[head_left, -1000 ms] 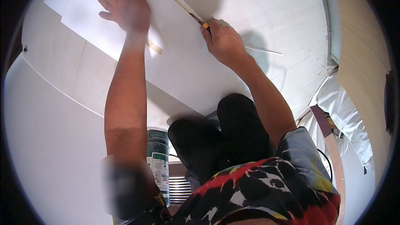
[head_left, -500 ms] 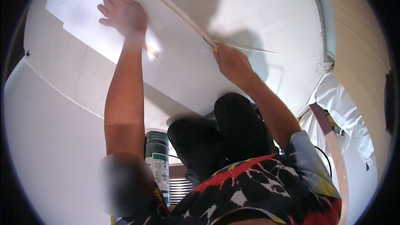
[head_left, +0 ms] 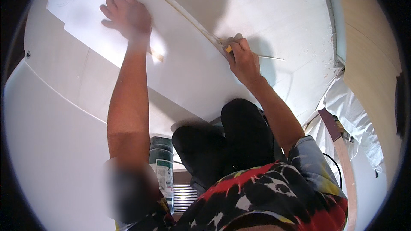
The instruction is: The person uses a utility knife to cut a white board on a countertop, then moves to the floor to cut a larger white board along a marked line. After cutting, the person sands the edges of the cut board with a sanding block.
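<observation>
A white sheet with a long curved edge lies across the pale surface before me. My left hand is pressed flat on its upper left part, fingers spread and holding nothing. At the curved edge my right hand is closed around a small tool with a yellow part; most of the tool is hidden by my fingers, so its kind is unclear. A thin pale strip sticks out beyond the right hand. Along the sheet's edge runs a narrow tan band.
My dark-clothed knees are close below the sheet. A dark green bucket stands left of them, beside a slatted vent. White plastic sheeting hangs at the right, near a curved wooden panel.
My right hand has shifted slightly right and turned, so its fingers and the yellow part of the tool show more. My left hand stays in place on the sheet.
</observation>
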Available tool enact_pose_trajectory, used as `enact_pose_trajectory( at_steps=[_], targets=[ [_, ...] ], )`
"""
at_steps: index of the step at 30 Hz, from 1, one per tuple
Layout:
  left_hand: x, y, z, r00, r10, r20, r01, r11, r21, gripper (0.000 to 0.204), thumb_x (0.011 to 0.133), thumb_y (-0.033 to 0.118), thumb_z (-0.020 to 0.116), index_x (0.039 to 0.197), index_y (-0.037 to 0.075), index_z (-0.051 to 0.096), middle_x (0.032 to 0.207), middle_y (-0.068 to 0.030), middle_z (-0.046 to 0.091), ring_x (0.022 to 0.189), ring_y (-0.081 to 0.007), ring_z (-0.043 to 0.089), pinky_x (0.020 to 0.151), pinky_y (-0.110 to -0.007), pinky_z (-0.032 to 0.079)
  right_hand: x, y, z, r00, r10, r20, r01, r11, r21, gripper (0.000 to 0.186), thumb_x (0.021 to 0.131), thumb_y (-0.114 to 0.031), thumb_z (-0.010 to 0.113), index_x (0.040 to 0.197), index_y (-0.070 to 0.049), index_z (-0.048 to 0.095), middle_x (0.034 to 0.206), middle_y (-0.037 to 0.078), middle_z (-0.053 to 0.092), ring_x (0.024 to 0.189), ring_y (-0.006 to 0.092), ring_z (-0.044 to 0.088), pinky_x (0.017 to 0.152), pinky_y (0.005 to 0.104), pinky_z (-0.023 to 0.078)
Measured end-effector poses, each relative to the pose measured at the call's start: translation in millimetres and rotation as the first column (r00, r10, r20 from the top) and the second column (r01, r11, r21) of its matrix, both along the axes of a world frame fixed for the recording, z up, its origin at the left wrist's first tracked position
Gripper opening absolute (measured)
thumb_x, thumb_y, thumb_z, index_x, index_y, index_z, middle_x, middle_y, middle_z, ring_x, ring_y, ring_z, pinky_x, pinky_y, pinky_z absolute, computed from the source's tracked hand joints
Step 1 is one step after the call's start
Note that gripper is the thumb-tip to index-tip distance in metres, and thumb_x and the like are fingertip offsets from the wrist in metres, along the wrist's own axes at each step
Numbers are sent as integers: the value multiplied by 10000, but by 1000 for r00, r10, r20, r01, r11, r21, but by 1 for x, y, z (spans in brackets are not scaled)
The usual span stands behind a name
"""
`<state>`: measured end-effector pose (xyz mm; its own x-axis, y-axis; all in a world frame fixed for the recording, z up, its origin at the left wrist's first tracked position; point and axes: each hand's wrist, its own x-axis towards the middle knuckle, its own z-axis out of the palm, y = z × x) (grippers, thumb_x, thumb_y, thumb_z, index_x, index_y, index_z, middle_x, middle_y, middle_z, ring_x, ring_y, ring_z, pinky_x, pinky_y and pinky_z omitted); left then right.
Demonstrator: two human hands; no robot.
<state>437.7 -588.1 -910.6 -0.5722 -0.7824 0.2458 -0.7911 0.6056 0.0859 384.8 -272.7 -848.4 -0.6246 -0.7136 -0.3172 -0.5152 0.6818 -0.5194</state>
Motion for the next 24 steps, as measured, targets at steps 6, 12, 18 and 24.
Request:
enact_pose_trajectory(
  at_steps=[6, 12, 18, 24],
  targets=[
    [-5, -2, 6, 1000, 14, 16, -15, 999, 49, 287, 989, 194, 462, 1243, 76, 526, 1264, -77, 518, 1142, -300, 475, 918, -556, 373, -75, 0, -25, 980, 17, -199, 1, 996, 92, 240, 959, -205, 568, 1103, -17, 601, 891, 201, 647, 754, 389, 671, 663, 460, 564],
    [-2, -3, 16, 999, -4, 41, 1, 997, 81, 314, 991, 194, 432, 1252, 31, 493, 1284, -112, 485, 1191, -360, 431, 937, -557, 349, -107, -63, 33, 984, -77, -160, 67, 996, -65, 479, 857, -144, 759, 1266, 3, 558, 1205, 237, 554, 982, 370, 653, 849, 432, 561],
    [-2, -5, -3, 998, 6, 70, -5, 1000, -7, 461, 1001, 212, 461, 1426, 36, 426, 1446, -136, 427, 1327, -401, 362, 1008, -568, 322, -129, -80, 30, 979, -206, 0, 202, 961, 187, 469, 850, -73, 665, 1297, 20, 558, 1130, 244, 589, 983, 352, 646, 870, 445, 547],
    [-15, -4, 15, 996, 90, 21, -92, 967, 236, 411, 1009, 178, 451, 1391, 30, 471, 1493, -145, 407, 1406, -445, 280, 1071, -646, 240, -200, -26, 54, 941, -254, -224, 325, 861, 390, 378, 891, -162, 714, 1196, 27, 593, 893, 151, 624, 677, 205, 653, 611, 348, 565]
  ],
)
